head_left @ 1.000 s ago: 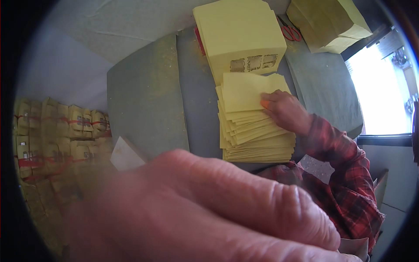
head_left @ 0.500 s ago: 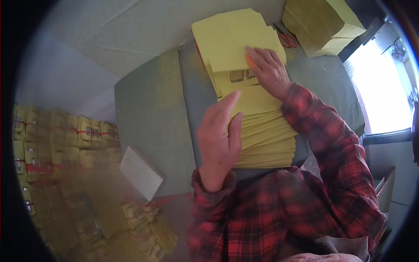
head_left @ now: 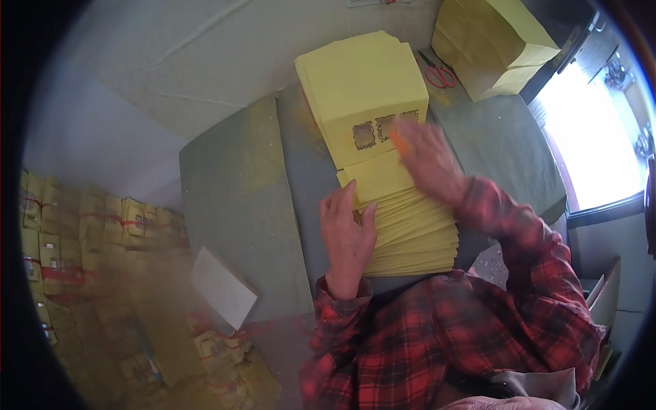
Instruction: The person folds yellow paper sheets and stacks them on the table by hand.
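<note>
A pile of yellow paper sheets [head_left: 365,78] lies in the middle of the table, its top sheet bent toward me along a crease and showing dark printed frames. Below it is a fanned stack of folded yellow papers [head_left: 413,239]. My right hand [head_left: 434,164], slightly blurred, lies flat with fingers stretched over the printed part. Something orange [head_left: 402,142] sits at one of its fingers, perhaps a finger cover. My left hand [head_left: 347,232] is open, thumb and fingers apart, at the left edge of the folded papers.
Red-handled scissors [head_left: 441,76] lie at the back right beside a large folded yellow paper block [head_left: 488,44]. A white rectangular block [head_left: 224,290] is at the table's left front edge. Several yellow bundles tied with red bands [head_left: 61,256] fill the lower left.
The top sheet's printed part has come down toward me. My right hand has slid toward me, and my left hand has moved slightly down beside the folded stack. The view has shifted a little.
</note>
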A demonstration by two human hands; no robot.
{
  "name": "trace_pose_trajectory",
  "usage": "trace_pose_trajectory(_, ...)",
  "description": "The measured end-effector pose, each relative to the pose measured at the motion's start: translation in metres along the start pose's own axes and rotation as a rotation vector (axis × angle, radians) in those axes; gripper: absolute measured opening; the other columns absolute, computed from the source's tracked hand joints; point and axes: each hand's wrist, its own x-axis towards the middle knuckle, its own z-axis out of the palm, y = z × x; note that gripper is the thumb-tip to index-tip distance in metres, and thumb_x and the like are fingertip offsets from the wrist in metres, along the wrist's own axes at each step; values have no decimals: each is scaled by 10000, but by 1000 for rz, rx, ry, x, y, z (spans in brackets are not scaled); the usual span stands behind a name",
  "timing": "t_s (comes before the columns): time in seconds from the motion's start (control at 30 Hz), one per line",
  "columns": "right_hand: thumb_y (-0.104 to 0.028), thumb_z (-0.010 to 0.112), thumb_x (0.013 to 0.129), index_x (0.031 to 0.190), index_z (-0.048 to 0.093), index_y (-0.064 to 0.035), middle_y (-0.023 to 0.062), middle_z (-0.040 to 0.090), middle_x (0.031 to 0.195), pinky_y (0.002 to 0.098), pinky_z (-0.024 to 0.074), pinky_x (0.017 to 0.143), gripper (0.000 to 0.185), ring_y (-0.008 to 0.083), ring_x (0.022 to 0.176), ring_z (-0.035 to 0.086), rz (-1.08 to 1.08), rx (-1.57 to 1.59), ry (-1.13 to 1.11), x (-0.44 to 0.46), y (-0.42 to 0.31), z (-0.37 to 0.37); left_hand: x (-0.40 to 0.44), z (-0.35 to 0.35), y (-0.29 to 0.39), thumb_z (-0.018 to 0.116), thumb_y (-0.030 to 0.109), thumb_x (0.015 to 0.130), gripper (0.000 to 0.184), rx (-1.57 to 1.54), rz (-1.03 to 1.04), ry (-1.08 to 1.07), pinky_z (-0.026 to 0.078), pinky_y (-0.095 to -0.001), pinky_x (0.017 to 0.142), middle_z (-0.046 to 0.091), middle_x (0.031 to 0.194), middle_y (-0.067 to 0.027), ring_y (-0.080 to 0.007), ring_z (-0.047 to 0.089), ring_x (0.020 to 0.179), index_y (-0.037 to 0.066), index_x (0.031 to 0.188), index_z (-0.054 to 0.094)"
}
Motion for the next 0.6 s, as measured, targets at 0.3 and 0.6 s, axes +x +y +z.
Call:
trace_pose_trajectory(0.3,-119,648,918,1337,623,-5,146,575,1498,479,445,1111,436,351,1306,551,67,-10,-332,44,8,-17,4,2,0,764,118,892,375,36,-51,-80,538,-437,924,762,1074,-168,-366,671,998,8,1247,713)
trace_pose_trajectory(0.6,-100,649,904,1314,621,37,163,555,1530,454,447,1121,434,328,1328,539,-51,-337,124,56,54,46,53,-13,3,760,140,896,403,-22,142,41,536,-427,941,760,1103,-166,-379,681,1015,12,1273,694)
